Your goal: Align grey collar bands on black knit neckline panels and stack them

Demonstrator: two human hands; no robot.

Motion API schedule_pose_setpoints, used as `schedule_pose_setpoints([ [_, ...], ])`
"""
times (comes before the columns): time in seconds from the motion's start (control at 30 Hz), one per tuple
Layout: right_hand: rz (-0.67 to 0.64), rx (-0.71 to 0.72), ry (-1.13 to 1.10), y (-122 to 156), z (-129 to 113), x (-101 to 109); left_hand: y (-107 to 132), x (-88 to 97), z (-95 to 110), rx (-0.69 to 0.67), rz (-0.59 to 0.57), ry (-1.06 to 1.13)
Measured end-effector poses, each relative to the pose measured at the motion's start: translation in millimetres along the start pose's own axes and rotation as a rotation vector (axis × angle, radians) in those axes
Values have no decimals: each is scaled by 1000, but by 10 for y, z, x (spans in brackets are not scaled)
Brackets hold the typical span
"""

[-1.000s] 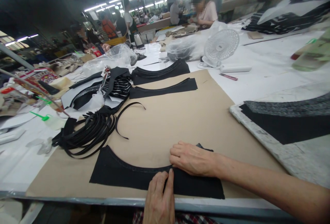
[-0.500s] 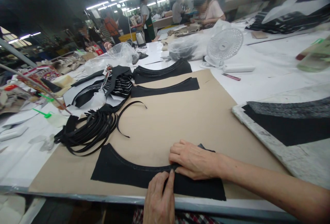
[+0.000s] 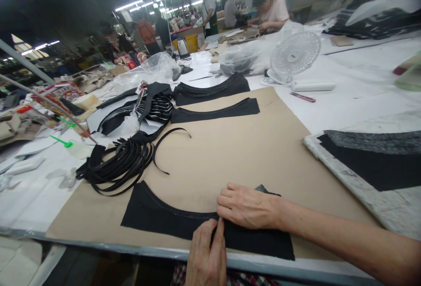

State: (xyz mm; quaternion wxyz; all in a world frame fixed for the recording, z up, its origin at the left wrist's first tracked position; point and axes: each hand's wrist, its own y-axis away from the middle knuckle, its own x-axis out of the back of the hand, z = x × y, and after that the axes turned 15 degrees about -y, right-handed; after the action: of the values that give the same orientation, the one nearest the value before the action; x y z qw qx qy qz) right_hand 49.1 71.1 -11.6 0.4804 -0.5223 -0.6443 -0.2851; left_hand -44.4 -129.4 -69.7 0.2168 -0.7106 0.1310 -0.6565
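A black curved fabric piece (image 3: 158, 216) lies flat on the tan board at the table's front edge, its concave upper edge folded over in a narrow strip. My right hand (image 3: 246, 207) rests on the right part of it, fingers curled and closed over that edge. My left hand (image 3: 207, 251) comes up from the front edge, its fingers pressed together and their tips pinching the fold beside my right thumb. Both hands meet at the middle of the curve. A grey speckled corner (image 3: 261, 188) of the piece sticks up behind my right wrist.
Coiled black strips (image 3: 121, 167) lie left on the tan board (image 3: 230, 154). Similar black pieces (image 3: 215, 110) lie behind. At right, a pale slab (image 3: 355, 194) carries another black piece (image 3: 371, 163). Farther back stand a white fan (image 3: 296, 53) and a red cutter (image 3: 302, 97). Co-workers sit beyond.
The view has shifted slightly, so the scene sits a little farther right. My hands stay at the same fold, with the right fingers drawn slightly closer to the left fingertips.
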Motion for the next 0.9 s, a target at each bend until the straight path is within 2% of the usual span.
schedule_pose_setpoints([
  [0.07,15,-27,-6,-7,-4,-46,-12,4,-35,-44,15,-22],
  [0.17,60,-158,-75,-8,-4,-113,-16,5,-67,-102,25,-43],
  [0.27,129,-308,-245,9,-3,-91,-5,0,-35,-62,10,-26],
  [0.33,137,-346,-370,26,-8,-17,3,-1,8,-10,5,1],
  [0.4,107,-336,-451,42,-21,70,1,11,36,26,-1,55],
  [0.5,62,-299,-440,62,-49,141,-37,66,-4,74,-3,182],
  [0.67,66,-286,-379,89,-88,86,-172,194,-269,182,14,159],
  [0.77,73,-284,-366,102,-108,56,-212,225,-406,154,-30,150],
  [0.9,92,-286,-348,115,-123,44,-174,227,-479,47,-80,141],
])
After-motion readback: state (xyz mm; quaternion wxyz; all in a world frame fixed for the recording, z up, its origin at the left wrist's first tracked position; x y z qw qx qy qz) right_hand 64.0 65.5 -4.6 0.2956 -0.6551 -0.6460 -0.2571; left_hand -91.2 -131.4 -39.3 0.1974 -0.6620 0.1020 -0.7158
